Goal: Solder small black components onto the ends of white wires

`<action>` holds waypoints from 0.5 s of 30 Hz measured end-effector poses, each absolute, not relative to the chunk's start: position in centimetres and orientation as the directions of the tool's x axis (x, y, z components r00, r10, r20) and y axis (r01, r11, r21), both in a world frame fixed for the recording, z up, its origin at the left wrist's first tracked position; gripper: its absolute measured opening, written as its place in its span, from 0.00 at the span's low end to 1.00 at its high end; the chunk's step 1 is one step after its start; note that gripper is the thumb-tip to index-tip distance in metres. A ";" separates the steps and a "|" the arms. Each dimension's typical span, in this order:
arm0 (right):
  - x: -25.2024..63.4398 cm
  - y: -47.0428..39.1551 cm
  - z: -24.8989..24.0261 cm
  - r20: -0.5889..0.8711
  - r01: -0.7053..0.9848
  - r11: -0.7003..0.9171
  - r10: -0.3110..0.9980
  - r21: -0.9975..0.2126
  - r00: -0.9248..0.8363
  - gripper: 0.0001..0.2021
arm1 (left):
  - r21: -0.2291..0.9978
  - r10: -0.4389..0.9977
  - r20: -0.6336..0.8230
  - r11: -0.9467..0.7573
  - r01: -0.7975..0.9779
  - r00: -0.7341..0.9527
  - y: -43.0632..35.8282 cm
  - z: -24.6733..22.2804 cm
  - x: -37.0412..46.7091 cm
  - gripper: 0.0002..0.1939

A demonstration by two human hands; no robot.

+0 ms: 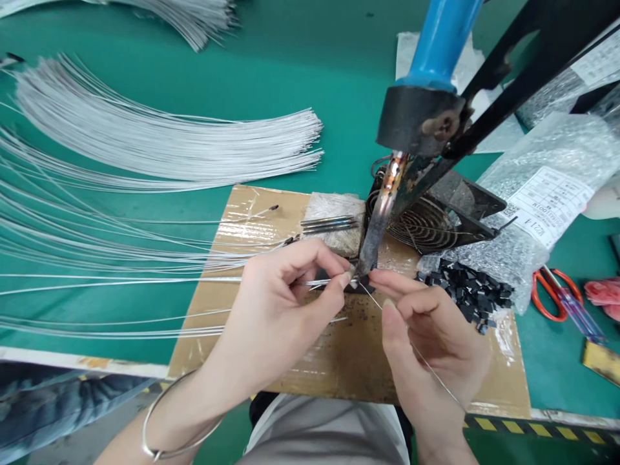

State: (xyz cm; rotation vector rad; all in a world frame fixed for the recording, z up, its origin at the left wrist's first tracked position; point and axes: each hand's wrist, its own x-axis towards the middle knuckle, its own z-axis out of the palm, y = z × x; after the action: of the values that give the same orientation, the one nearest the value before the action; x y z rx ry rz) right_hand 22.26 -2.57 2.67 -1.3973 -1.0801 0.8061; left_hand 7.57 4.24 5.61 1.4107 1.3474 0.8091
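A thin white wire (271, 279) is pinched between thumb and forefinger of the left hand (285, 303), its end brought under the soldering iron tip (371, 248), just above the fingertips. The right hand (426, 336) is closed on a fine strand of solder (416, 352), fed up toward the same tip. Both hands are best kept steady, fingers clear of the hot tip, wire end and solder held touching at the joint. Right of the right hand, an open plastic bag (533, 194) lies with small black parts (465, 290) spilled from its mouth. More wires (145, 142) are fanned out beyond the left hand.
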 end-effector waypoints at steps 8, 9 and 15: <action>22.5 -2.9 2.3 0.135 0.164 0.085 0.938 -0.983 0.320 0.10 | 0.948 0.976 -0.144 0.089 0.304 0.164 4.3 5.3 7.5 0.06; 22.4 -2.9 2.3 0.131 0.161 0.082 0.937 -0.984 0.324 0.10 | 0.948 0.976 -0.143 0.087 0.306 0.164 4.3 5.3 7.5 0.06; 22.2 -2.9 2.4 0.114 0.159 0.061 0.930 -0.985 0.349 0.10 | 0.943 0.979 -0.128 0.070 0.324 0.159 4.1 5.4 7.5 0.06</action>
State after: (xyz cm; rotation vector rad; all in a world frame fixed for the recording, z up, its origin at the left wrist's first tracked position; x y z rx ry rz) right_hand 22.19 -2.94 2.38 -1.3983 -1.0759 0.8001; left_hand 7.46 4.08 5.43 1.4406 1.3458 0.8306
